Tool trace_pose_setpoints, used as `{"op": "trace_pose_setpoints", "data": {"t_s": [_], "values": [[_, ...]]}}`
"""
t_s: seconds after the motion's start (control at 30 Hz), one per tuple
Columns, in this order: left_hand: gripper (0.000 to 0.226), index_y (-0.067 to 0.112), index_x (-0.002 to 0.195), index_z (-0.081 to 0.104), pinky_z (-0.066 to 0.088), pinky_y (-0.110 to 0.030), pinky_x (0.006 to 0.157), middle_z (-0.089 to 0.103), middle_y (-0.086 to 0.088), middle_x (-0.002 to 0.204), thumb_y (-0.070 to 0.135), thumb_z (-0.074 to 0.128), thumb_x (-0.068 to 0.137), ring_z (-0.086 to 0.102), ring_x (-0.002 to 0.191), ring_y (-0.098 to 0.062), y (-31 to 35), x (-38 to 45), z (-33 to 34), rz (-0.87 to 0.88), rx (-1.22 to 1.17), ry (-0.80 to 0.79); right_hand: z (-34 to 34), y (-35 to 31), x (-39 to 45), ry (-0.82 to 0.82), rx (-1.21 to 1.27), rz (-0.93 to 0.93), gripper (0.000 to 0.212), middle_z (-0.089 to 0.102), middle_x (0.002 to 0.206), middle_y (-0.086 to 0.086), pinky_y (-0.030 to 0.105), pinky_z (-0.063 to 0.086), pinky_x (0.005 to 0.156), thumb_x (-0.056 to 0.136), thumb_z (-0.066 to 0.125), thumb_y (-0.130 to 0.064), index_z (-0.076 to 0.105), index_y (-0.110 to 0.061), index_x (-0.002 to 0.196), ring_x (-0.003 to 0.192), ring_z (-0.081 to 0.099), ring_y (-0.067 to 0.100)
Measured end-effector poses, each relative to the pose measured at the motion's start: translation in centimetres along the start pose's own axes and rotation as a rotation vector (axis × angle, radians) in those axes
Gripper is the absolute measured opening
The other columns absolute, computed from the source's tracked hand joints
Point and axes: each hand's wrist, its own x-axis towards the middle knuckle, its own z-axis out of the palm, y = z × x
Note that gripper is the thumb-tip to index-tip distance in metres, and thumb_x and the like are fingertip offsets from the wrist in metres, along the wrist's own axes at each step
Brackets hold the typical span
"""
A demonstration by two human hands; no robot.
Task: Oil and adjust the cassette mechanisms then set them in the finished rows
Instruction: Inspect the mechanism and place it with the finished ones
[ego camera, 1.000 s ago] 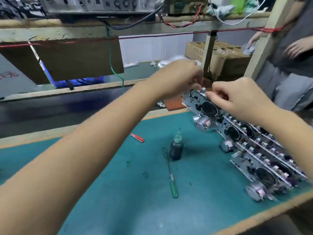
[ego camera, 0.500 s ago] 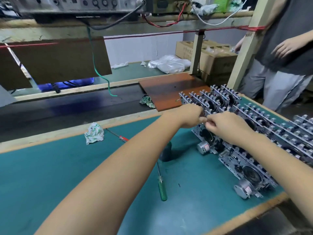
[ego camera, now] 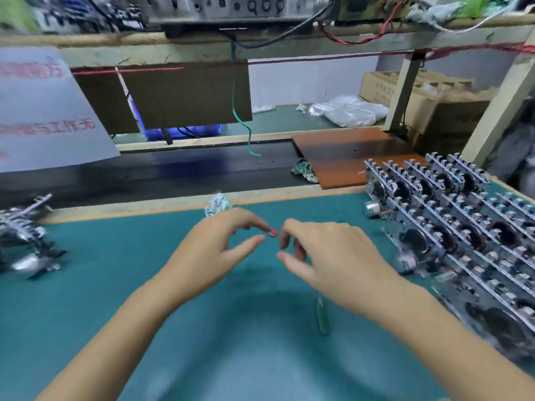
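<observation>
Both hands hover over the middle of the teal mat (ego camera: 121, 285), holding nothing. My left hand (ego camera: 214, 250) and my right hand (ego camera: 327, 256) face each other with loosely curled fingers, a small gap between them. The finished rows of metal cassette mechanisms (ego camera: 451, 227) stand on the right side of the mat, apart from my right hand. More mechanisms (ego camera: 26, 238) lie at the left edge, blurred. A red screwdriver tip (ego camera: 273, 233) shows between my fingertips, lying on the mat behind them. The oil bottle is hidden behind my right hand.
A green-handled screwdriver (ego camera: 322, 316) lies under my right wrist. A crumpled rag (ego camera: 217, 204) sits at the mat's far edge, another rag (ego camera: 303, 170) beside a brown board (ego camera: 347, 151). A black conveyor belt (ego camera: 144, 175) runs behind the mat. Cardboard boxes (ego camera: 419, 96) stand at the back right.
Both hands have let go of the mechanism set in the rows and drawn back left to the mat's middle. The view has swung left, bringing the left mechanisms into sight.
</observation>
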Motion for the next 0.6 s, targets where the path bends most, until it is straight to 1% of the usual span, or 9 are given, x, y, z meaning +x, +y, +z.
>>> {"op": "trace_pose_setpoints", "data": {"t_s": [0.07, 0.17, 0.23, 0.3, 0.33, 0.37, 0.43, 0.53, 0.6], "values": [[0.022, 0.041, 0.091, 0.063, 0.044, -0.020, 0.083, 0.065, 0.026, 0.095, 0.018, 0.064, 0.089, 0.057, 0.093, 0.003, -3.1, -4.0, -1.6, -0.181, -0.006, 0.075, 2.3, -3.2, 1.8, -0.023, 0.078, -0.138, 0.021, 0.061, 0.101, -0.010, 0.031, 0.034, 0.067, 0.094, 0.042, -0.047, 0.047, -0.031, 0.107, 0.096, 0.057, 0.016], [0.020, 0.038, 0.091, 0.065, 0.047, -0.026, 0.083, 0.066, 0.026, 0.092, 0.018, 0.064, 0.089, 0.059, 0.093, 0.001, -6.7, -9.5, -4.2, -0.394, 0.052, 0.144, 5.6, -8.1, 5.0, -0.082, 0.180, -0.317, 0.023, 0.056, 0.108, -0.007, 0.030, 0.034, 0.071, 0.095, 0.045, -0.042, 0.050, -0.026, 0.111, 0.105, 0.048, 0.014], [0.020, 0.040, 0.091, 0.062, 0.047, -0.030, 0.085, 0.065, 0.026, 0.094, 0.020, 0.064, 0.089, 0.059, 0.094, -0.001, -8.4, -12.7, -6.2, -0.491, 0.150, 0.175, 7.6, -11.8, 7.2, -0.133, 0.228, -0.415, 0.024, 0.054, 0.112, -0.003, 0.031, 0.038, 0.076, 0.095, 0.048, -0.037, 0.051, -0.023, 0.114, 0.109, 0.045, 0.015], [0.025, 0.042, 0.090, 0.057, 0.043, -0.028, 0.084, 0.062, 0.023, 0.094, 0.019, 0.067, 0.087, 0.059, 0.096, -0.007, -9.5, -15.7, -8.3, -0.560, 0.268, 0.208, 9.5, -15.7, 9.1, -0.165, 0.244, -0.512, 0.026, 0.052, 0.115, 0.000, 0.034, 0.041, 0.081, 0.094, 0.051, -0.033, 0.051, -0.020, 0.117, 0.111, 0.043, 0.018], [0.024, 0.038, 0.091, 0.059, 0.041, -0.027, 0.084, 0.063, 0.018, 0.095, 0.016, 0.068, 0.086, 0.060, 0.097, -0.012, -9.8, -17.0, -9.3, -0.584, 0.331, 0.226, 10.3, -17.6, 10.1, -0.169, 0.250, -0.554, 0.027, 0.052, 0.117, 0.002, 0.035, 0.041, 0.083, 0.094, 0.052, -0.030, 0.051, -0.019, 0.118, 0.112, 0.043, 0.019], [0.020, 0.030, 0.093, 0.063, 0.040, -0.028, 0.085, 0.065, 0.010, 0.098, 0.014, 0.071, 0.084, 0.060, 0.099, -0.018, -10.0, -18.0, -10.1, -0.593, 0.407, 0.245, 11.1, -19.2, 10.9, -0.168, 0.261, -0.584, 0.028, 0.051, 0.118, 0.002, 0.036, 0.041, 0.084, 0.093, 0.053, -0.027, 0.050, -0.018, 0.120, 0.113, 0.043, 0.020], [0.019, 0.014, 0.097, 0.069, 0.044, -0.039, 0.087, 0.066, -0.004, 0.103, 0.012, 0.075, 0.079, 0.060, 0.100, -0.029, -10.4, -20.2, -11.9, -0.634, 0.584, 0.328, 12.4, -22.7, 12.5, -0.167, 0.293, -0.634, 0.032, 0.051, 0.120, 0.005, 0.038, 0.043, 0.087, 0.092, 0.054, -0.019, 0.048, -0.015, 0.123, 0.115, 0.043, 0.022], [0.038, 0.004, 0.107, 0.065, 0.047, -0.050, 0.080, 0.062, -0.018, 0.107, 0.019, 0.079, 0.075, 0.057, 0.097, -0.041, -11.1, -22.5, -14.2, -0.820, 0.806, 0.523, 14.2, -27.4, 14.7, -0.187, 0.329, -0.645, 0.036, 0.050, 0.121, 0.012, 0.044, 0.044, 0.091, 0.090, 0.052, -0.007, 0.046, -0.006, 0.125, 0.116, 0.044, 0.030], [0.055, -0.002, 0.115, 0.058, 0.046, -0.052, 0.078, 0.058, -0.025, 0.108, 0.031, 0.078, 0.075, 0.055, 0.097, -0.045, -11.6, -23.4, -15.3, -1.003, 0.824, 0.560, 15.2, -30.0, 15.9, -0.239, 0.428, -0.584, 0.040, 0.048, 0.128, 0.018, 0.046, 0.041, 0.095, 0.089, 0.050, -0.002, 0.043, 0.000, 0.128, 0.120, 0.043, 0.034]]}}
